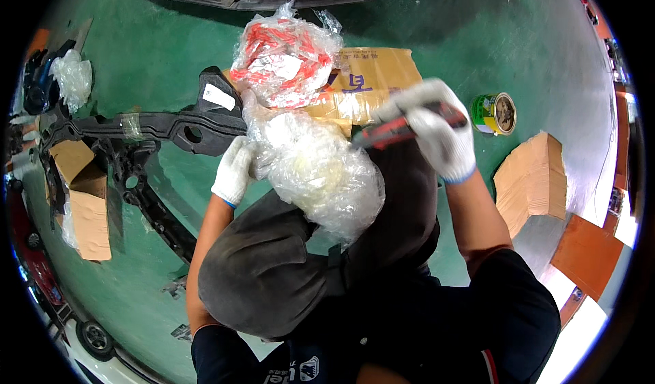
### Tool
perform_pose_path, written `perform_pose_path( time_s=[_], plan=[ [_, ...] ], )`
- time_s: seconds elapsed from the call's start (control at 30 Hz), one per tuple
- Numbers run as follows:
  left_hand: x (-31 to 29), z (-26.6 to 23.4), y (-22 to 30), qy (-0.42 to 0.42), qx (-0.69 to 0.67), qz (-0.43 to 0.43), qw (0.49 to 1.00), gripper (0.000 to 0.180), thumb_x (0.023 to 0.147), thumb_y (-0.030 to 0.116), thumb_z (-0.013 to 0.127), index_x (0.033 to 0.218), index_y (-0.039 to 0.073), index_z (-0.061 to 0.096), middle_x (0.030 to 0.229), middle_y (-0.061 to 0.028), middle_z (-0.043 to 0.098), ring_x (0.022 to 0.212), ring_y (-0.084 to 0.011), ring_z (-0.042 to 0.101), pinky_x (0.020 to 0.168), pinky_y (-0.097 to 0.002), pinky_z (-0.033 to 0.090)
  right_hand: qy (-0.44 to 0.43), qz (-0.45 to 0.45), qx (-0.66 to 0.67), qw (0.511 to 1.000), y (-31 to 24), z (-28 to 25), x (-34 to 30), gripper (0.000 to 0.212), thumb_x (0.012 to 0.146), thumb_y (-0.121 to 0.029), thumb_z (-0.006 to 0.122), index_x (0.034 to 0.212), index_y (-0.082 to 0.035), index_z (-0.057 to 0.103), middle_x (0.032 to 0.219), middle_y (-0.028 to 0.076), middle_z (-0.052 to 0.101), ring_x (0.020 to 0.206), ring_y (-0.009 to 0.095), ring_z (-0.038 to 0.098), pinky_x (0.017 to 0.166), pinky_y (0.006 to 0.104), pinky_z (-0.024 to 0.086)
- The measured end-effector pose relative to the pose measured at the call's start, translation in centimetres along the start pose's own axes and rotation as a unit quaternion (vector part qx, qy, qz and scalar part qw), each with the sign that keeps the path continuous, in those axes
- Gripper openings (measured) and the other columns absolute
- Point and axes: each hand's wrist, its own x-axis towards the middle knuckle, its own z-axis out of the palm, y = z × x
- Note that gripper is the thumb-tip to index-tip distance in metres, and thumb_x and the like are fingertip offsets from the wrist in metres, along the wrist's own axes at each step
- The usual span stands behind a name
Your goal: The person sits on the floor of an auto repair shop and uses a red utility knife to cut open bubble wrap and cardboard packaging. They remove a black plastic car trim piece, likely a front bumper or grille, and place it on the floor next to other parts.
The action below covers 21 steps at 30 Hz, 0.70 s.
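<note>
A person crouches on a green floor (170,36), knees up, working over a clear bag (321,169) of pale parts that rests on the lap. The left hand (234,170), in a white glove, is closed on the bag's left side, pinching the plastic just below its gathered neck. The right hand (443,128), also gloved, is wrapped around a red-and-black cutter (402,128) whose tip points toward the bag's upper right; whether the blade touches the plastic cannot be told. The bag looks unopened, its contents all inside, so the work appears to be at its start, with the cutting and emptying yet to come. Just beyond it, a second bag (285,60) of red parts lies on a flattened brown carton (382,77). A long black moulded part (170,128) stretches across the floor to the left, with an open box (85,200) by it near the floor's left edge. A green tin (495,113) stands to the right of the carton, and another piece of cardboard (532,179) lies beyond the right arm.
</note>
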Motion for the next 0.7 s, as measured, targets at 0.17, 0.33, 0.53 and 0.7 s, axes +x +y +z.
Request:
perform_pose_path(
  time_s=[0.17, 0.33, 0.53, 0.7],
  plan=[
    [-1.8, 0.2, 7.7, 0.086, 0.355, 0.298, 0.882, 0.056, 0.094, 0.035, 0.080, 0.135, 0.001, 0.062, 0.121, -0.0157, 0.069, 0.106, -0.0268, 0.069, 0.096, -0.0403, 0.056, -0.037, 0.035, -0.069, 0.996, 2.8, 1.5, 1.8, 0.014, 0.100, -0.004, 0.066, 0.113, 0.000, 0.068, 0.108, 0.010, 0.075, 0.104, 0.018, 0.072, 0.096, 0.0357, 0.057],
    [-2.4, 5.3, 14.7, -0.262, 0.381, 0.240, 0.854, 0.072, 0.080, 0.047, 0.089, 0.130, 0.000, 0.068, 0.119, -0.0212, 0.071, 0.110, -0.0370, 0.069, 0.095, -0.0445, 0.056, -0.024, 0.043, -0.050, 0.998, 3.6, 1.9, 0.4, 0.015, 0.099, -0.004, 0.067, 0.114, 0.000, 0.068, 0.109, 0.009, 0.076, 0.103, 0.018, 0.072, 0.094, 0.0342, 0.057],
    [-1.2, 7.0, 14.2, -0.279, 0.473, 0.089, 0.831, 0.069, 0.069, 0.046, 0.095, 0.115, 0.001, 0.070, 0.108, -0.0238, 0.071, 0.106, -0.0413, 0.069, 0.092, -0.0479, 0.055, -0.003, 0.015, -0.066, 0.998, 3.4, 0.8, -1.0, 0.012, 0.097, 0.000, 0.066, 0.108, -0.001, 0.071, 0.108, 0.008, 0.076, 0.100, 0.016, 0.071, 0.095, 0.0342, 0.056],
    [-1.7, 5.0, 10.7, -0.283, 0.411, 0.159, 0.852, 0.047, 0.075, 0.029, 0.094, 0.105, 0.003, 0.068, 0.100, -0.0200, 0.071, 0.097, -0.0386, 0.070, 0.089, -0.0456, 0.056, -0.018, -0.008, -0.069, 0.997, 3.9, 1.3, -2.2, 0.013, 0.095, 0.002, 0.067, 0.106, -0.002, 0.073, 0.105, 0.007, 0.077, 0.100, 0.015, 0.071, 0.095, 0.0326, 0.056]
  ],
)
